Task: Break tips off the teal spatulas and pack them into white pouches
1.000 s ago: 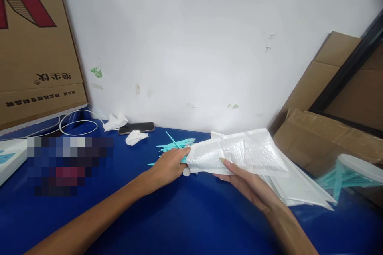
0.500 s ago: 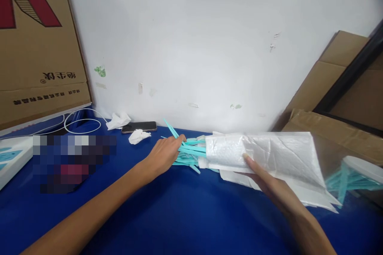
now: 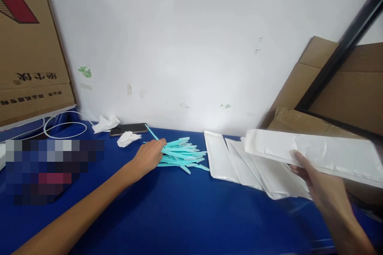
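Observation:
My left hand (image 3: 149,154) is closed on the left end of a bundle of thin turquoise strips (image 3: 182,153) lying on the blue tabletop. Their paler tips fan out to the right, and what they are made of I cannot tell. Raised at the right, a long white padded envelope (image 3: 275,143) is pinched in my right hand (image 3: 314,177), thumb on its face. Its far end runs out at the right edge of the view. Under and left of it, several more white padded envelopes (image 3: 221,157) lie overlapping on the table.
Behind my left hand are a phone (image 3: 127,128), crumpled tissues (image 3: 105,123) and a looped white cable (image 3: 64,123). A large carton (image 3: 32,55) stands left, near a pixelated patch. Cardboard (image 3: 302,71) and a black bar (image 3: 338,51) fill the right. The wall (image 3: 185,48) closes the back.
My right hand has moved right with the white envelope, away from the strips, whose right ends now show. The envelopes on the table are uncovered. My left hand keeps its hold; the view has turned right.

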{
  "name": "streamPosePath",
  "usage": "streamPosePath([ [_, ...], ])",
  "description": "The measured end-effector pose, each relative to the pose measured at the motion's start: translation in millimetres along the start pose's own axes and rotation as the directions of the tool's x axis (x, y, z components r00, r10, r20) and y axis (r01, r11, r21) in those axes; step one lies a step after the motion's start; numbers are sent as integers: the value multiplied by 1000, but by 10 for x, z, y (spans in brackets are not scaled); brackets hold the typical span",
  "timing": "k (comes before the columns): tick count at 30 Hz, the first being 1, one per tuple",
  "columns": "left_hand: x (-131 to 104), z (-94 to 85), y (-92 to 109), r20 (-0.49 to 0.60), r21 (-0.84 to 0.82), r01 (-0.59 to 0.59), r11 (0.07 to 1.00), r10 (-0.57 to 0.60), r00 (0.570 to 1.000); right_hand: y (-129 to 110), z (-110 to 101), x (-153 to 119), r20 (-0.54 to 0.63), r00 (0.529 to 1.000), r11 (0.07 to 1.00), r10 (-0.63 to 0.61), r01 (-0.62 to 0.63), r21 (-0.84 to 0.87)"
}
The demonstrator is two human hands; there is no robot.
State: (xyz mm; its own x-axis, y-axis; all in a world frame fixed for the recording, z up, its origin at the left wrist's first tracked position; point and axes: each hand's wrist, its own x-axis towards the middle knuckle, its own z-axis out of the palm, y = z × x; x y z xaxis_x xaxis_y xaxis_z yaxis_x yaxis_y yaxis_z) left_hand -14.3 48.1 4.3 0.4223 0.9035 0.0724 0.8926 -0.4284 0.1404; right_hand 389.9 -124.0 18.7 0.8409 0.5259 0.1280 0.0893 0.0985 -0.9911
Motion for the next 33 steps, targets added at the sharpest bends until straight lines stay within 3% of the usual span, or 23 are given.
streamPosePath([
  [3, -6, -26, 24, 14, 1, 41, 999, -41, 999, 50, -107, 51, 156, 981, 993, 114, -109, -40],
  [6, -18, -40, 44, 19, 4, 67, 998, -67, 998, 112, -228, 41, 346, 895, 938, 282, -180, -298],
  [9, -25, -30, 43, 18, 1, 81, 997, -81, 997, 86, -276, -115, 520, 731, 844, 443, -143, -517],
  [11, -29, -20, 32, 15, -3, 80, 997, -80, 997, 2, -200, -327, 669, 595, 850, 446, -48, -525],
  [14, -41, -19, 21, -1, -1, 66, 998, -66, 998, -144, 117, -748, 818, 460, 868, 345, 175, -465],
  [15, -48, -23, 23, -9, 6, 63, 998, -63, 998, -176, 268, -889, 849, 443, 869, 286, 253, -425],
  [16, -55, -30, 28, -17, 18, 61, 998, -61, 998, -193, 433, -1020, 868, 457, 859, 196, 347, -377],
  [18, -71, -47, 47, -35, 55, 64, 996, -62, 997, -186, 783, -1225, 901, 432, 764, -37, 593, -253],
  [21, -96, -70, 88, -71, 124, 79, 989, -70, 995, -108, 1284, -1356, 924, 246, 513, -293, 856, -65],
  [23, -115, -82, 116, -98, 167, 88, 982, -72, 993, -46, 1560, -1352, 926, 108, 353, -362, 935, 29],
  [25, -131, -89, 138, -129, 205, 98, 974, -73, 989, 14, 1767, -1318, 925, 18, 243, -380, 967, 81],
  [28, -141, -89, 146, -152, 242, 104, 965, -68, 986, 111, 1931, -1272, 922, -21, 184, -386, 978, 99],
  [33, -83, -78, 25, -76, 229, 27, 973, -10, 997, 293, 1956, -1183, 918, 12, 172, -395, 983, 62],
])
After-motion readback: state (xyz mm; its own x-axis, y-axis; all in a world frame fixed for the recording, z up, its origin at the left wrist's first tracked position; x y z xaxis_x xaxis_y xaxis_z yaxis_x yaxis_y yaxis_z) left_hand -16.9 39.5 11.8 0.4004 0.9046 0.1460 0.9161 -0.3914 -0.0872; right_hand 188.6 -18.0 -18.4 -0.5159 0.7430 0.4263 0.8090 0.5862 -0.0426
